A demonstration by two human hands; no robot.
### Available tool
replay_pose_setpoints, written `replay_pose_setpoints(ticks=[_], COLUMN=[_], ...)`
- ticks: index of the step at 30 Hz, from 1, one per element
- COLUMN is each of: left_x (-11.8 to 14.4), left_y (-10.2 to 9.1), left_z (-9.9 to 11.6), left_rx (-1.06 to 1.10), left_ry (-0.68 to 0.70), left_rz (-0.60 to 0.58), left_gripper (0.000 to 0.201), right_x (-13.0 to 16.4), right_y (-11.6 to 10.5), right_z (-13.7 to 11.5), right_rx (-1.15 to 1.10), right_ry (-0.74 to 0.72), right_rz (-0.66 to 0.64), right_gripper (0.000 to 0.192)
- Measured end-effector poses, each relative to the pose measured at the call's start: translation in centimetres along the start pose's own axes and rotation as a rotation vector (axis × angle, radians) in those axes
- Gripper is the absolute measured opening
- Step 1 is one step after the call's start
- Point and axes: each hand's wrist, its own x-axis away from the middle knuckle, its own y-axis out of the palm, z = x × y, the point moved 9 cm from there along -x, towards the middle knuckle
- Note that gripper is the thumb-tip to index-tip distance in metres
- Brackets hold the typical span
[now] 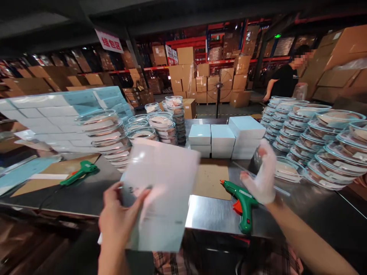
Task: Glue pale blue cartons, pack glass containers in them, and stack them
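Observation:
My left hand (119, 217) grips a pale white-and-blue piece of card (166, 183) by its left edge, thumb on its front and fingers partly hidden behind. Faint print shows on the card, and motion blurs it. My right hand (263, 179), in a white glove, is raised with fingers apart and nothing in it. Just below it, a green glue gun (243, 202) with an orange trigger lies on the metal table, nozzle toward the left. A sheet of brown cardboard (212, 177) lies between the card and the glue gun.
Pale-blue boxes (219, 137) stand behind the cardboard; more boxes (63, 114) form a wall at left. Stacks of round clear-lidded containers (323, 152) crowd the right, others (106, 133) the left. A second green glue gun (80, 172) lies at left. A person (283, 78) stands behind.

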Motion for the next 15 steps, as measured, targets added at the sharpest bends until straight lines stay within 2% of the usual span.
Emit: replay_pose_setpoints(ticks=[2,4,6,8,10,12,14,15], left_x=[3.9,8.3,11.8,14.0,15.3,16.1,16.9,17.4], left_y=[3.2,6.5,8.4,9.5,10.6,11.4,11.9,12.3], left_z=[3.7,5.8,6.1,5.2,3.7,2.5,1.9,1.8], left_rx=[0.084,0.103,0.092,0.053,-0.023,-0.097,-0.124,-0.121], left_ry=[0.204,0.398,0.551,0.646,0.688,0.703,0.722,0.746], left_rz=[-0.236,-0.435,-0.499,-0.527,-0.602,-0.689,-0.754,-0.789], left_gripper=[0.081,0.071,0.061,0.053,0.046,0.041,0.039,0.038], right_x=[2.9,4.7,6.3,8.2,10.5,13.2,17.1,19.5], right_y=[-2.3,-3.6,-3.6,-2.9,-2.4,-1.9,-1.0,-0.4], right_z=[-7.5,-10.7,-10.5,-9.6,-9.1,-8.3,-7.5,-7.7], right_rx=[-0.076,-0.138,-0.2,-0.241,-0.262,-0.328,-0.527,-0.669], right_ry=[-0.203,-0.119,0.101,0.246,0.308,0.452,0.732,0.892], right_rz=[-0.075,-0.155,-0.23,-0.309,-0.384,-0.457,-0.599,-0.692], right_gripper=[0.063,0.048,0.036,0.025,0.016,0.013,0.018,0.027])
